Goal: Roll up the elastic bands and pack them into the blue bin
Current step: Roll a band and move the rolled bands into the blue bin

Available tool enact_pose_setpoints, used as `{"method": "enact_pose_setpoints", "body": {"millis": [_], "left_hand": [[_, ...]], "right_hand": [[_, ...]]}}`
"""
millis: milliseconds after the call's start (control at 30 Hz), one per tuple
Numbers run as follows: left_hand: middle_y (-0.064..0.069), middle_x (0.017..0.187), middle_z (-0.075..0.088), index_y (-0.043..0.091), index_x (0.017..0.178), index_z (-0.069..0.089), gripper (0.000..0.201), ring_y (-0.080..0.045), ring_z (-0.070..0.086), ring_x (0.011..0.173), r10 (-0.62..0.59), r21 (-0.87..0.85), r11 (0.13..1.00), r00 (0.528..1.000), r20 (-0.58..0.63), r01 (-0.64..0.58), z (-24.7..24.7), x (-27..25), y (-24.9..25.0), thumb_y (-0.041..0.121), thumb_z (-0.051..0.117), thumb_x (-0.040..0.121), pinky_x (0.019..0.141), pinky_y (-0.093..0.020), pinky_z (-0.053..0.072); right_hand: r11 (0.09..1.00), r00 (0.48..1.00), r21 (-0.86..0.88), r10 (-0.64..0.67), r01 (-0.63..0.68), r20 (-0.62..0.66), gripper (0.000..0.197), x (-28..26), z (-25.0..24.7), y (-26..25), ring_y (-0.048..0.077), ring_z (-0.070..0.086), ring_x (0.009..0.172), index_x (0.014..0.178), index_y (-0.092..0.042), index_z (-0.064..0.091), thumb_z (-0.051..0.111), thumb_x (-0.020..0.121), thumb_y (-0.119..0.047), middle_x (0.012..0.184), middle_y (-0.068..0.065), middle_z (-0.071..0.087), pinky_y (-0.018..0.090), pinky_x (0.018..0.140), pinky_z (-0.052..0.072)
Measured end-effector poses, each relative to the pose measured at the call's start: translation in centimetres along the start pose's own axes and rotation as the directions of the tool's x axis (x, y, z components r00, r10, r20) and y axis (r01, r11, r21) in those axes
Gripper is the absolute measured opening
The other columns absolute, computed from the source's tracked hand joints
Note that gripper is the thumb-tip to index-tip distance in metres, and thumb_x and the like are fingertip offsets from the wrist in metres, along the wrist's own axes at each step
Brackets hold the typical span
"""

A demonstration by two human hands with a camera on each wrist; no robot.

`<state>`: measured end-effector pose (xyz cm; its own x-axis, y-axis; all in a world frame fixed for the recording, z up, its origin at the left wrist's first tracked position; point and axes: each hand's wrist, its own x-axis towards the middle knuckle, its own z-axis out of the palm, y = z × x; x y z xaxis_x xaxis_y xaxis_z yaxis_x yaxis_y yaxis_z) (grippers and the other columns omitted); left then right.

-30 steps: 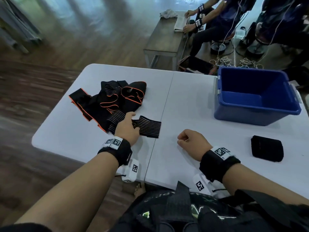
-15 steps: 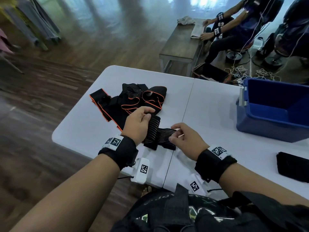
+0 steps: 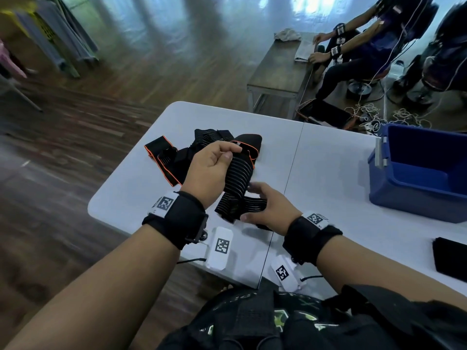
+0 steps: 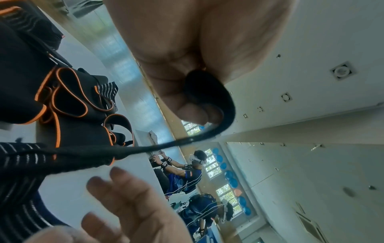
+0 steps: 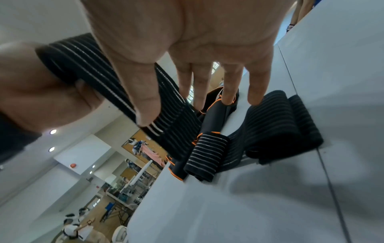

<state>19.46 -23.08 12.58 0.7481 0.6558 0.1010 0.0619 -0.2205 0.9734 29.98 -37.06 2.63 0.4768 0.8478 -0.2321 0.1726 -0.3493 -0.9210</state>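
While the long white folding table (image 3: 328, 173) fills the middle of the head view, the deep blue plastic bin (image 3: 414, 198) stands on its right side, well apart from both hands. A heap of black elastic bands with orange edging (image 3: 171, 160) lies on the left half of the table, loosely tangled. At the right edge of the head view a flat black folded piece (image 3: 449, 258) lies on the table, nearer to the person than the bin; whether it is a rolled band I cannot tell. The black elastic band with thin pale stripes (image 3: 237, 180) runs from the heap toward the person, its upper end lifted off the table and its lower part folded over itself on the surface. The left hand (image 3: 209, 170) holds that upper end, the band's end curled round inside its bent fingers (image 4: 187, 111). The right hand (image 3: 267, 210) is on the lower part of the same band with its fingers (image 5: 145, 105) straight, the forefinger lying on the stripes and the others spread above the folded part; nothing is gripped in it.
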Motion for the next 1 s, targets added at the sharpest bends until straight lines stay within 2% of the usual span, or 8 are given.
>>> {"method": "enact_pose_setpoints", "body": {"millis": [67,133,233,367,500,667,833,1000], "left_hand": [[-0.004,0.092,0.069,0.002,0.108,0.067,0.024,-0.004,0.067,0.074,-0.017,-0.047,0.999,1.000,-0.009,0.016,-0.2,0.2,0.2,-0.003,0.043,0.104,0.065,-0.018,0.052],[0.000,0.088,0.071,0.009,0.103,0.068,0.027,-0.007,0.066,0.076,-0.022,-0.067,0.998,1.000,-0.012,0.021,-0.3,0.4,0.3,-0.002,0.044,0.104,0.068,-0.019,0.052],[0.000,0.085,0.071,0.011,0.101,0.069,0.027,-0.008,0.066,0.076,-0.023,-0.090,0.996,1.000,-0.008,0.023,-0.5,0.6,0.7,-0.001,0.045,0.104,0.069,-0.020,0.053],[-0.008,0.091,0.070,0.007,0.105,0.067,0.024,-0.012,0.068,0.079,-0.025,-0.134,0.991,1.000,0.015,0.026,-0.7,0.8,1.1,0.000,0.044,0.104,0.070,-0.024,0.055],[-0.009,0.095,0.070,0.013,0.101,0.069,0.026,-0.016,0.068,0.084,-0.010,-0.148,0.989,1.000,0.029,0.015,-0.8,1.2,1.1,0.001,0.045,0.104,0.077,-0.031,0.054],[-0.001,0.085,0.072,0.009,0.101,0.066,0.025,-0.012,0.069,0.078,-0.014,-0.186,0.982,0.999,0.042,0.022,-0.7,1.1,1.1,-0.002,0.044,0.104,0.072,-0.027,0.055],[-0.003,0.087,0.071,0.012,0.100,0.069,0.027,-0.015,0.067,0.080,-0.022,-0.121,0.992,0.999,0.029,0.025,-0.9,1.4,0.4,0.000,0.045,0.104,0.072,-0.028,0.055],[0.001,0.095,0.071,0.012,0.102,0.067,0.026,-0.009,0.068,0.085,-0.081,-0.069,0.994,0.996,0.023,0.082,-0.7,1.9,-1.1,0.000,0.044,0.104,0.074,-0.022,0.054]], "right_hand": [[0.998,0.999,-0.038,0.049,-0.049,-0.014,0.046,0.2,0.4,0.2,0.012,0.068,0.102,0.118,-0.032,0.061,0.080,0.076,-0.031,0.115,-0.007,0.070,0.039,0.094,0.056],[0.997,0.996,0.007,0.081,-0.080,-0.026,0.027,0.3,0.8,0.3,0.016,0.070,0.092,0.111,-0.029,0.064,0.072,0.086,-0.022,0.106,-0.003,0.072,0.034,0.082,0.059],[0.992,0.995,0.087,0.092,-0.087,-0.047,0.032,0.4,1.2,0.2,0.016,0.068,0.094,0.119,-0.024,0.060,0.070,0.089,-0.020,0.112,-0.001,0.069,0.026,0.075,0.052],[0.964,0.991,0.236,0.129,-0.119,-0.026,0.064,0.1,1.1,-0.1,0.016,0.068,0.101,0.141,-0.042,0.035,0.071,0.089,-0.035,0.116,-0.003,0.067,0.036,0.085,0.058],[0.886,0.983,0.427,0.176,-0.184,0.058,0.066,0.1,0.7,-0.7,0.018,0.069,0.107,0.142,-0.049,0.035,0.072,0.090,-0.029,0.113,-0.004,0.070,0.044,0.093,0.056],[0.827,0.977,0.521,0.191,-0.210,0.091,0.058,0.9,0.8,-0.7,0.025,0.071,0.093,0.135,-0.042,0.047,0.073,0.088,-0.019,0.105,0.009,0.071,0.042,0.083,0.058],[0.845,0.975,0.505,0.219,-0.175,-0.028,0.041,0.8,-0.1,0.3,0.012,0.060,0.057,0.127,-0.014,0.057,0.068,0.089,0.001,0.062,-0.001,0.050,0.037,0.064,0.059],[0.859,0.949,0.490,0.263,-0.148,-0.175,0.026,-0.7,-3.1,1.6,0.024,0.065,0.065,0.101,-0.012,0.056,0.066,0.087,0.008,0.086,0.022,0.058,0.033,0.057,0.058]]}}
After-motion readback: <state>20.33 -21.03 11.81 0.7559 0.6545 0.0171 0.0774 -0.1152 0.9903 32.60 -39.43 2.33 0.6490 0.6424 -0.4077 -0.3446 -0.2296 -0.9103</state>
